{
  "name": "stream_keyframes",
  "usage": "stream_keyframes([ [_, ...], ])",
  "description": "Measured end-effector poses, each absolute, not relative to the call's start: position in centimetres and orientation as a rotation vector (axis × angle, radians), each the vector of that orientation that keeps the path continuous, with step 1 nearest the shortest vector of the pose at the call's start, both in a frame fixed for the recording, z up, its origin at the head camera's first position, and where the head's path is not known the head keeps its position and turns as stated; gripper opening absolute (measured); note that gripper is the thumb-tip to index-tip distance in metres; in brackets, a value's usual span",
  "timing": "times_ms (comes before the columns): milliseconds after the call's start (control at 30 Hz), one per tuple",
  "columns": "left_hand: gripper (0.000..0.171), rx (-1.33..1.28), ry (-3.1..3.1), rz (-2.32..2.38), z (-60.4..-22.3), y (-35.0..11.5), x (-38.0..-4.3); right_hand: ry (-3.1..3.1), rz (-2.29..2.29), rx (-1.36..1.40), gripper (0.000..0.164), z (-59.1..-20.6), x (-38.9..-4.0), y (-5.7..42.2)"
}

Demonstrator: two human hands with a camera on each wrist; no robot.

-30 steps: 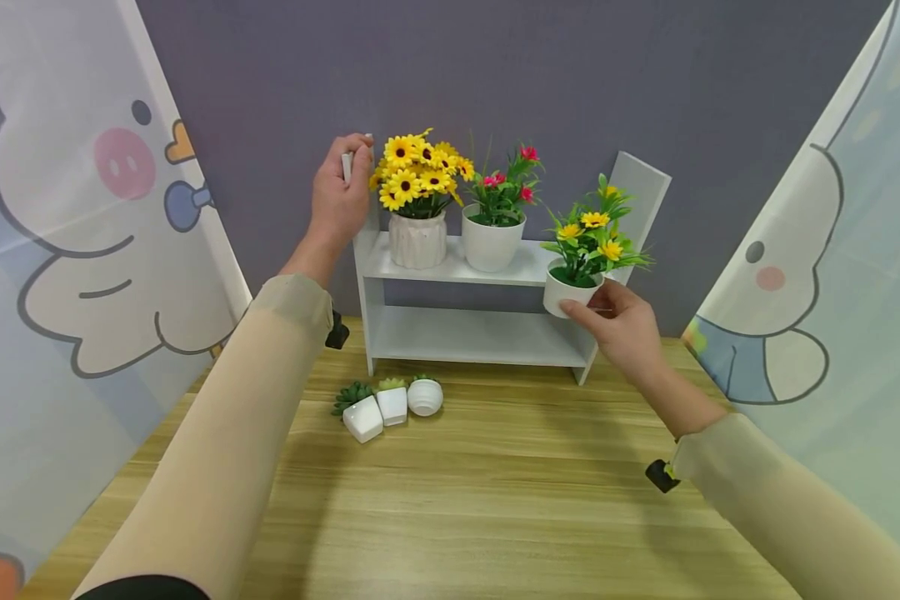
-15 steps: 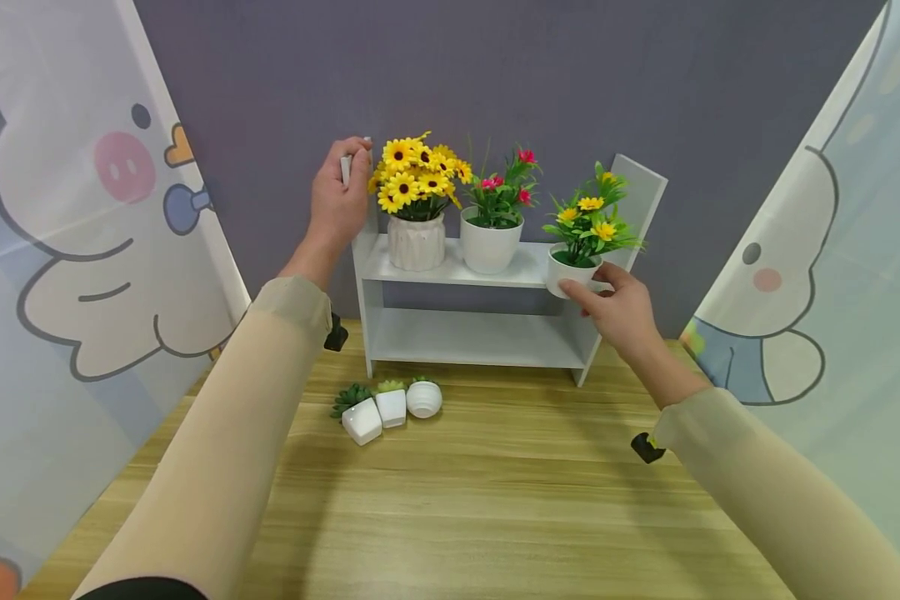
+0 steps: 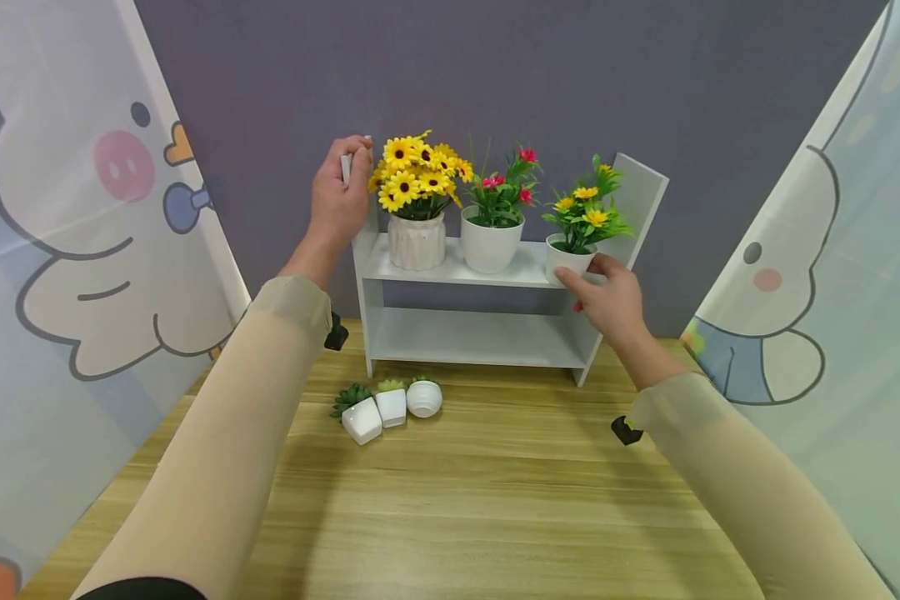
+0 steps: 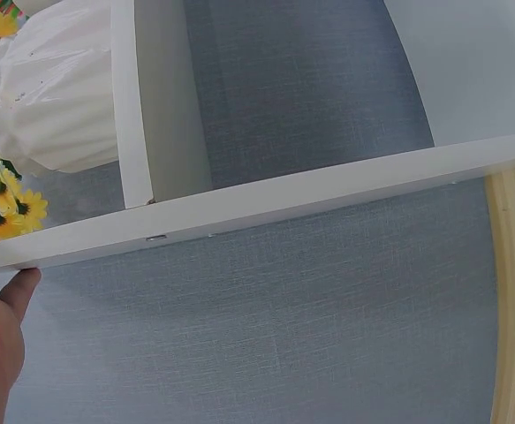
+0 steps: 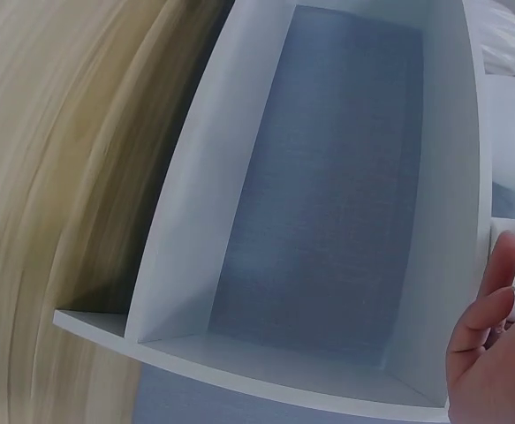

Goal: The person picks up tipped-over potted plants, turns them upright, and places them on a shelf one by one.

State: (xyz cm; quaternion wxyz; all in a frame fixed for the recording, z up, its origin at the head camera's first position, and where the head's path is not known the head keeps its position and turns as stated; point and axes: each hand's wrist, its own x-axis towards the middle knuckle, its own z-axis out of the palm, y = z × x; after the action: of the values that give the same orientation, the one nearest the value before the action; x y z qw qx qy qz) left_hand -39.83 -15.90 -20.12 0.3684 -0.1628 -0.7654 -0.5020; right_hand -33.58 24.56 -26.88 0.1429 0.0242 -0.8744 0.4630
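Left hand: the left hand (image 3: 339, 196) grips the top of the left side panel of the white shelf (image 3: 450, 271), fingers curled over its edge; in the left wrist view only a fingertip and the palm show against the panel's end.
Right hand: the right hand (image 3: 607, 292) holds the small white pot of yellow flowers (image 3: 570, 257), thumb and fingers wrapped round its lower wall.
Pot in hand: it sits at the right end of the upper board, just beside the shelf's right panel; whether its base rests fully on the board cannot be told.
Beside the left hand: a ribbed white vase of sunflowers (image 3: 417, 240), just to its right.
Between the hands: a white pot of red flowers (image 3: 491, 242), on the same board.
Below the left hand: three tiny succulent pots (image 3: 390, 407) on the wooden desk (image 3: 495, 500), in front of the shelf.
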Motion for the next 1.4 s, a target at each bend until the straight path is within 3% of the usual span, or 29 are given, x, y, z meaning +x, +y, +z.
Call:
stream_keyframes([
  [300, 0.044, -0.419, -1.973, -1.298, -20.1, -15.9, -39.8, -2.469, 1.312, 0.012, 0.083, -27.2, -34.9, 24.1],
  [1400, 0.043, -0.424, -1.956, -1.294, -20.1, -15.8, -39.8, -2.395, 1.340, -0.132, 0.094, -28.3, -35.0, 23.2],
])
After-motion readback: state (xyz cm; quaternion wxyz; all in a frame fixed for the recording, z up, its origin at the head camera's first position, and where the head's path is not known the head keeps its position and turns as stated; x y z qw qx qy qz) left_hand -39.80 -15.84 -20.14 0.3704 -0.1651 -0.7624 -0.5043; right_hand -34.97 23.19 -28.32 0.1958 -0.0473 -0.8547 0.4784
